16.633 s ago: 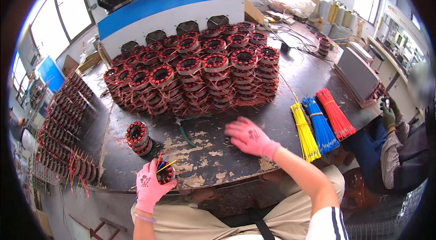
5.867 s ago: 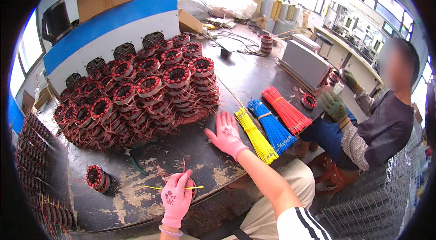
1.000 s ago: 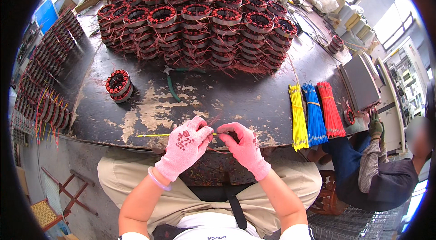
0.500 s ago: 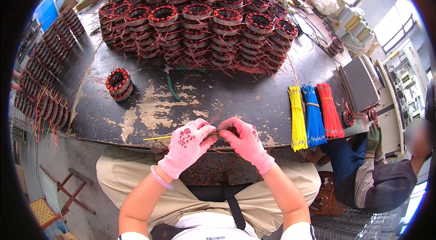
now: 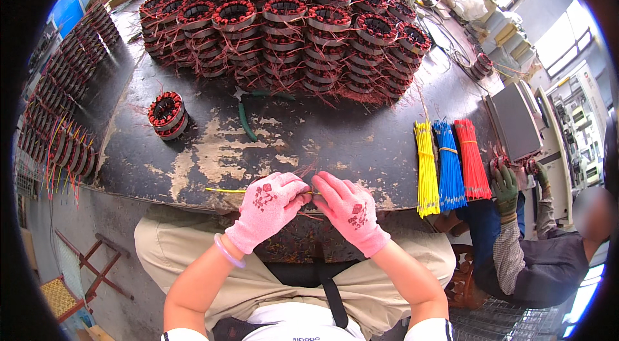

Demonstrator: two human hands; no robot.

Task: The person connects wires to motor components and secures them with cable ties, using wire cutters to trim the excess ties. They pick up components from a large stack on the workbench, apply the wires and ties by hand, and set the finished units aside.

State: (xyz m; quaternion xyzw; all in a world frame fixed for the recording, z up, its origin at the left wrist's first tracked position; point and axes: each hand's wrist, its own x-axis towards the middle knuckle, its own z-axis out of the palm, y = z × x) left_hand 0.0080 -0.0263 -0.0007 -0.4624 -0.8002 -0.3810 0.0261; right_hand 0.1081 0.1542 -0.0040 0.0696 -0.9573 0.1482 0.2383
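Observation:
Both my hands wear pink gloves with a dark red print and meet just over the table's near edge. My left hand (image 5: 273, 204) is closed round a thin yellow wire (image 5: 224, 190), whose free length sticks out to the left. A short bit of the wire shows in the gap between the hands, where the fingers of my right hand (image 5: 350, 213) close on it. The right thumb is mostly hidden. Fine dark red wires (image 5: 305, 169) rise just beyond the fingertips. The wire ends themselves are too small to make out.
Stacked red-wound stator cores (image 5: 284, 38) fill the table's far side. A smaller stack (image 5: 169, 116) stands left, near green-handled pliers (image 5: 243, 123). Yellow (image 5: 427, 170), blue (image 5: 449, 167) and red (image 5: 472, 160) wire bundles lie right. A co-worker (image 5: 541, 251) sits at the right, handling a stator.
My right hand has turned, its back now facing up more, and its fingers have straightened toward the left fingertips. The left hand stays nearly still. The co-worker's gloved hand has moved up to a stator.

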